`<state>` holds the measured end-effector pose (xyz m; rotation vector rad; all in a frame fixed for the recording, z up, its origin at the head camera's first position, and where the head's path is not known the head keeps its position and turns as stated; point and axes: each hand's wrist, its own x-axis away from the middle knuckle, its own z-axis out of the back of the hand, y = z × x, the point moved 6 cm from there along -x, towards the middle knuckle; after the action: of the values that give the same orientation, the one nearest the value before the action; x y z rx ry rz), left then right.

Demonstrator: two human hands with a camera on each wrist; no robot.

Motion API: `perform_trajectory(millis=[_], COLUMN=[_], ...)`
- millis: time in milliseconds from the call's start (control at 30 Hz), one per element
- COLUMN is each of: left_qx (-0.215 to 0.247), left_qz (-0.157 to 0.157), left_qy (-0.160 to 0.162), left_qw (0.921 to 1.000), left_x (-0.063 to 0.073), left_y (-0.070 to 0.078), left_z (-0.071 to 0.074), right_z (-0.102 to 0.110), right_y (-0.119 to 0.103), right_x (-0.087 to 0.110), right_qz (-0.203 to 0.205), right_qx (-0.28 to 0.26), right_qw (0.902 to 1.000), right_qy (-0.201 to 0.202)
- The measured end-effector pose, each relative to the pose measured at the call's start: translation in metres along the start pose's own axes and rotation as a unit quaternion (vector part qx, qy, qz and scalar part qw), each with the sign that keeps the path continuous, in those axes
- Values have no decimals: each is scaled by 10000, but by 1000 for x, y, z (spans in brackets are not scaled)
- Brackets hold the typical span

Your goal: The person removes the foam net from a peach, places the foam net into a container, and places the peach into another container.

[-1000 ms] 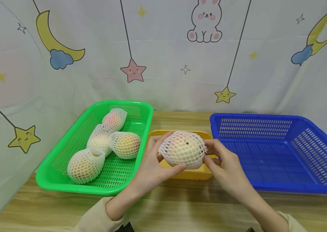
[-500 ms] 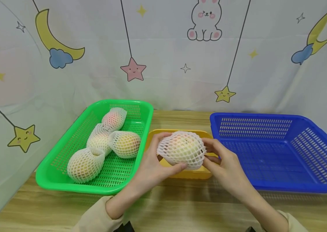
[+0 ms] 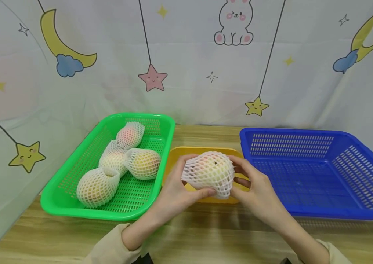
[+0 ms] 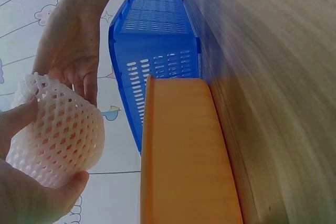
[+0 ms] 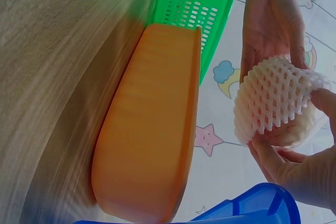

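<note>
Fingers, left hand (image 3: pixel 173 192): curled round the netted fruit (image 3: pixel 210 171), thumb along its near side.
Fingers, right hand (image 3: pixel 257 189): curled at the fruit's other end, gripping it through the foam net (image 5: pixel 275 95).
Netted fruit: held up between our hands, above rim level of the yellow tray (image 5: pixel 144 121); whether squarely over it, we cannot tell.
Foam net: an edge shows on the right hand's side, with what appears to be bare fruit beyond it.
Slip risk: we judge the loose foam could slide on the skin if one hand lets go, dropping the fruit.
Squeeze risk: hard thumb pressure might bruise it; an uneven tug might tear the mesh.
Green basket (image 3: pixel 90 215): four netted fruits (image 3: pixel 112 159) inside; near rim close to the left forearm (image 3: pixel 147 222), so a leftward sweep could knock it.
Blue basket (image 3: pixel 332 213): near-left corner close to the right forearm (image 3: pixel 293 231), another likely bump.
Yellow tray: between the baskets, leaving us little sideways room at rim height.
Open room: upward, and nearward over the worktop (image 3: pixel 213 234); printed cloth (image 3: pixel 186 110) bounds the far side.
</note>
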<state>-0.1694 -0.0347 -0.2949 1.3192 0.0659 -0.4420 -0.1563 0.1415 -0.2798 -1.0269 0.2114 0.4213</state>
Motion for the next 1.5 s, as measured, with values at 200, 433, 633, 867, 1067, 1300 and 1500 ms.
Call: perform_trajectory(millis=[200,433,633,867,1067,1300,1500], left_qx=[131,225,221,170,-385,-143,-38], left_qz=[-112,-158,-267,-280,-62,-213,-334], left_qy=[-95,-188,-257,-304,-238,-314,-312], left_qw=[9998,9994,9991,9990,9990,9992,9989], left_x=[1,1,2,1,2,0,0], left_y=[1,1,3,5,5,7,9], left_z=[-2,-4,-3,-3,0,3,8], right_z=[-1,-1,1,2,3,7,8], right_y=[-1,-1,-3,-5,-2,1,1], right_x=[1,1,2,3,4,4,3], right_qz=[25,127,164,120,-37,-123,-140], right_qx=[-45,-51,-25,-94,-155,66,123], right_qw=[9999,9998,9998,9999,9998,9999,9998], right_qy=[-95,-162,-86,-51,-93,9,32])
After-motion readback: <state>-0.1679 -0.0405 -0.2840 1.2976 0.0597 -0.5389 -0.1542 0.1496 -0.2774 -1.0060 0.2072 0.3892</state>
